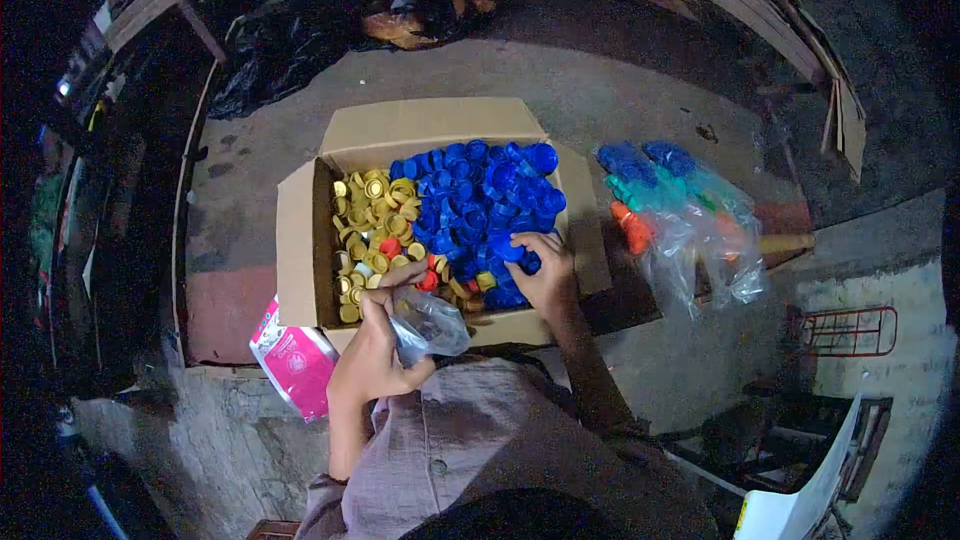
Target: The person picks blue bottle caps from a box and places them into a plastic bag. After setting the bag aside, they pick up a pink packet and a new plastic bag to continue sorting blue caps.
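Note:
An open cardboard box [430, 123] holds a heap of blue bottle caps [470, 185] on its right side and gold caps [375, 210] on its left. A few red caps [429, 280] lie among the gold ones. At the box's front edge my left hand [375, 345] grips a clear plastic bag [430, 322], which hangs between thumb and fingers. My right hand [548, 275] is over the front right of the box, its fingers closed on a blue cap [506, 248]. The fingertips of that hand are partly hidden by the caps.
Clear bags with blue, green and orange caps [680, 195] lie right of the box. A pink and white packet [297, 365] rests at the platform's front left edge. Black plastic [280, 60] lies at the back. A red metal rack [850, 331] stands at the far right.

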The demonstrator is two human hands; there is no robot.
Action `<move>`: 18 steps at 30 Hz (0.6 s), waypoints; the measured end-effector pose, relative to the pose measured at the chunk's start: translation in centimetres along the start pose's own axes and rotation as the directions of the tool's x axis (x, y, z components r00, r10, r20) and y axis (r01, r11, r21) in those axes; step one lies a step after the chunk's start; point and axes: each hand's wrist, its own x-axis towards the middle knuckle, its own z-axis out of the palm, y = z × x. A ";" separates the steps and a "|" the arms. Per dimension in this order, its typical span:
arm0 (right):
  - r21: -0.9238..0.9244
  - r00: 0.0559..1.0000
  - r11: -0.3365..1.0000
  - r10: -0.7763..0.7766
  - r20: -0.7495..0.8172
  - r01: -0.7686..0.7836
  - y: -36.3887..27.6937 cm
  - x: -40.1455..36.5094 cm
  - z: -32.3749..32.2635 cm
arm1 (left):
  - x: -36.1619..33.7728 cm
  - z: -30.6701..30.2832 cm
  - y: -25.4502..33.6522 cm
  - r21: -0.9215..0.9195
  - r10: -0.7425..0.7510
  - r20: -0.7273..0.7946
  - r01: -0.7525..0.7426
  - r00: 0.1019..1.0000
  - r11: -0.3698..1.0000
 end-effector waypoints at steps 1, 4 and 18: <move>0.005 0.998 0.999 -0.046 -0.030 0.047 0.2 -0.1 0.0 | 0.0 0.3 -0.5 -0.001 -0.003 -0.001 0.003 1.000 1.000; -0.025 0.997 0.998 -0.052 -0.064 0.051 -0.2 -0.3 -0.3 | 0.4 0.9 -1.6 -0.043 0.179 -0.084 -0.183 0.980 0.982; -0.397 0.989 0.913 -0.034 0.141 0.088 0.8 -0.9 -0.8 | 0.8 1.0 -1.2 -0.009 0.372 -0.136 -0.377 0.918 0.926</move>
